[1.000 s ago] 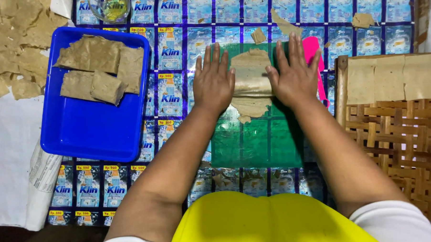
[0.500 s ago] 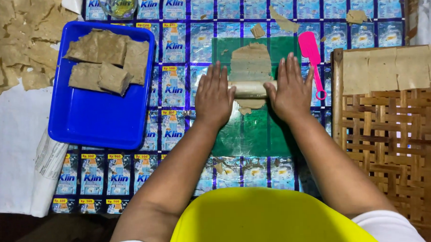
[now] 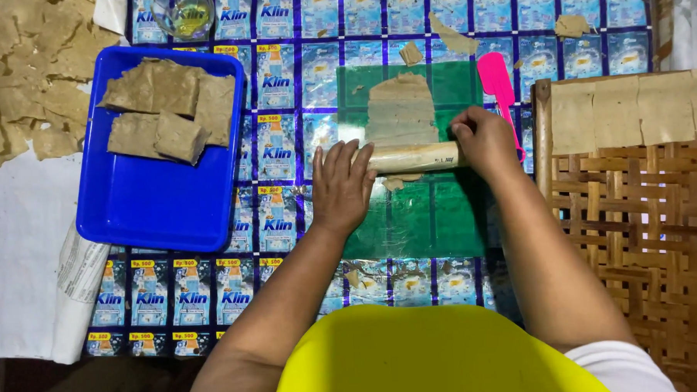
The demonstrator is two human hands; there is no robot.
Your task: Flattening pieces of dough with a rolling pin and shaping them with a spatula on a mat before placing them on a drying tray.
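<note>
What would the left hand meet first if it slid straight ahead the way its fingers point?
The left hand points up and slightly right; its fingertips already touch the rolling pin. Past that lies the flattened dough strip on the green sheet.

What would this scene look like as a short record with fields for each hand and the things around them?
left hand: left hand, flat, fingers on the end of the pale cylindrical rolling pin
right hand: right hand, curled over the pin's other end
under the pin: flattened strip of tan dough on a green plastic sheet
left side: blue rectangular plastic tray holding tan dough slabs
right side: pink plastic scraper; woven bamboo rack bearing thin tan sheets
top: small glass bowl
</note>
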